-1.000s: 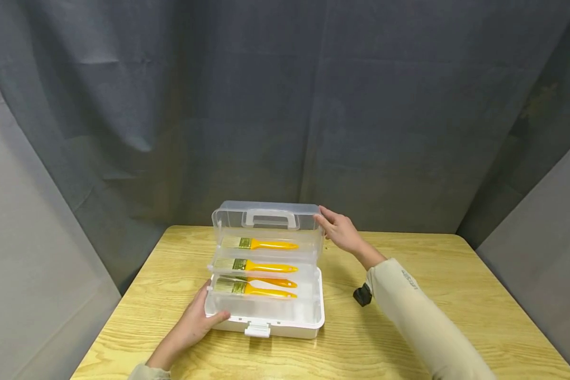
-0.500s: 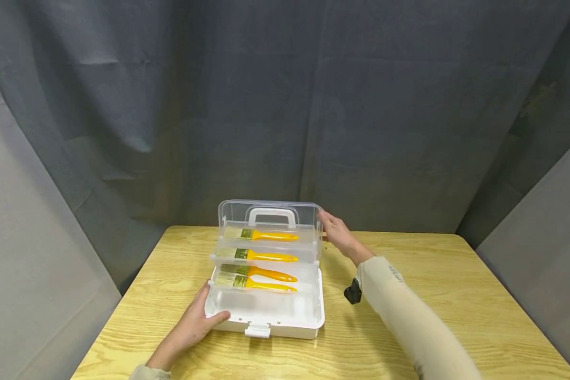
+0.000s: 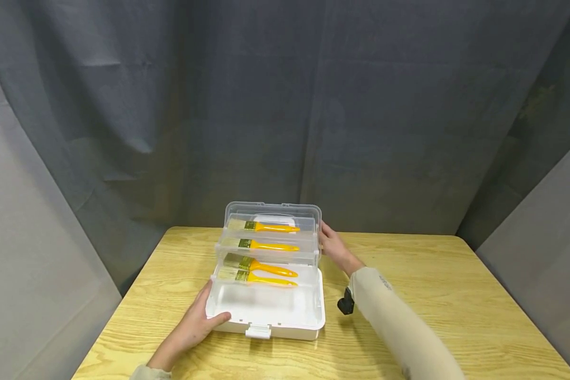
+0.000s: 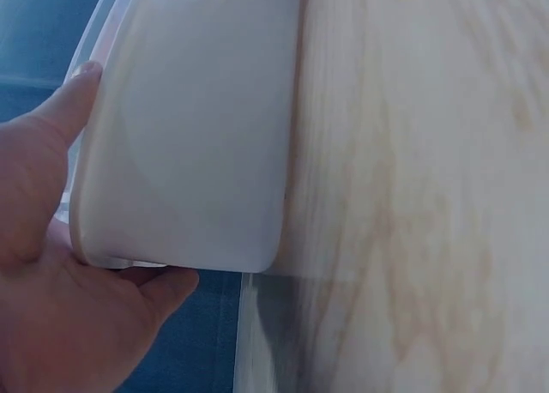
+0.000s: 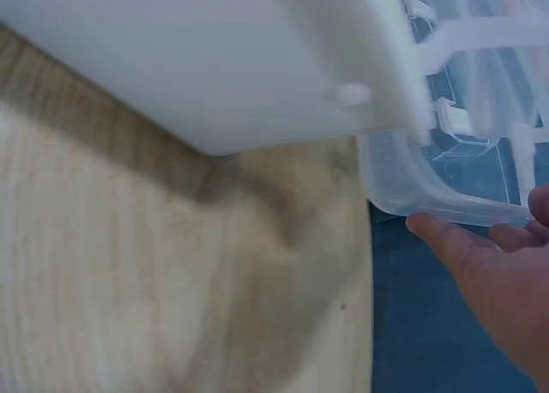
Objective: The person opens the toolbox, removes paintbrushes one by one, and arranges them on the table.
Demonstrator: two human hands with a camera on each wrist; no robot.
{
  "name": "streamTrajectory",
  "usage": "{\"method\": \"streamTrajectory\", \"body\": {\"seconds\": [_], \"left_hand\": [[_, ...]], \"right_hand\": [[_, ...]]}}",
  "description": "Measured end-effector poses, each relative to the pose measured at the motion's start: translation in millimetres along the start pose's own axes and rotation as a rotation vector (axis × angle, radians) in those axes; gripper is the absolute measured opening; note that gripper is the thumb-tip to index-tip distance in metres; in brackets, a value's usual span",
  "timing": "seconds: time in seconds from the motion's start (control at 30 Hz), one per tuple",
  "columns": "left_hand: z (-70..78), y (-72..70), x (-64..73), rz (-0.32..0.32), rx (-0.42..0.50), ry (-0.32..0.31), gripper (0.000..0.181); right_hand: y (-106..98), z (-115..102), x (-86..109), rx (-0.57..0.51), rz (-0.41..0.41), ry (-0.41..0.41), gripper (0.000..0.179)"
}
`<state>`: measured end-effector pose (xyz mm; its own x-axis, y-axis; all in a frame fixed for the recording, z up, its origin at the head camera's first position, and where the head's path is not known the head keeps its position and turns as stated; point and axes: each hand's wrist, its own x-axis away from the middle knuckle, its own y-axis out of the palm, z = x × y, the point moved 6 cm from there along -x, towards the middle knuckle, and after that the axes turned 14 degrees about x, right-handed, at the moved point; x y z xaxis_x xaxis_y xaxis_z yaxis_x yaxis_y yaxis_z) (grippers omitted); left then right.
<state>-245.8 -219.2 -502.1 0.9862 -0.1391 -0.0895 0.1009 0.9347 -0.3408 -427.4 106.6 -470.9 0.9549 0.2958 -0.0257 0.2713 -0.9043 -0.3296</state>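
1. Box [image 3: 296, 333], in the head view, sits on the table [image 3: 399, 274] with its clear lid [image 3: 317, 211] raised and its see-through trays [image 3: 307, 245] stepped out above the white base. Four paintbrushes [image 3: 277, 228] lie in it; which tray holds the lower two is hard to tell. The left hand [image 3: 193, 321] grips the front left corner, thumb over the rim; the right hand [image 3: 336, 248] is at the lid's right edge. I judge the box light, stiff and rather slick, with loose brushes that could slide; the base corner and lid edge look like the sound holds, the thin trays less so. The right sleeve [image 3: 394, 316] bears small lettering [image 3: 385, 283], too blurred to read.

2. In the left wrist view, the left fingers bend round the smooth, stiff-looking base, thumb at the rim. No writing shows on this wall.

3. In the right wrist view, a fingertip touches the lid's edge; whether the thumb pinches it I cannot tell. The lid looks thin and probably flexes a little. No label is readable here.
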Motion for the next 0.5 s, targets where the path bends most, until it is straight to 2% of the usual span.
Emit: {"method": "streamTrajectory", "body": {"seconds": [0.13, 0.3, 0.5], "left_hand": [[0.6, 0.2, -1.5, -0.012, 0.016, 0.044, 0.101], [-1.4, 0.9, -0.9, -0.013, -0.003, 0.023, 0.102], [-1.9, 1.1, 0.8, -0.005, -0.002, -0.009, 0.101]], "right_hand": [[4, 12, 0.0, -0.001, -0.016, 0.000, 0.056], [8, 22, 2.1, 0.050, -0.036, -0.019, 0.061], [12, 35, 6.1, 0.107, -0.048, -0.014, 0.058]]}}
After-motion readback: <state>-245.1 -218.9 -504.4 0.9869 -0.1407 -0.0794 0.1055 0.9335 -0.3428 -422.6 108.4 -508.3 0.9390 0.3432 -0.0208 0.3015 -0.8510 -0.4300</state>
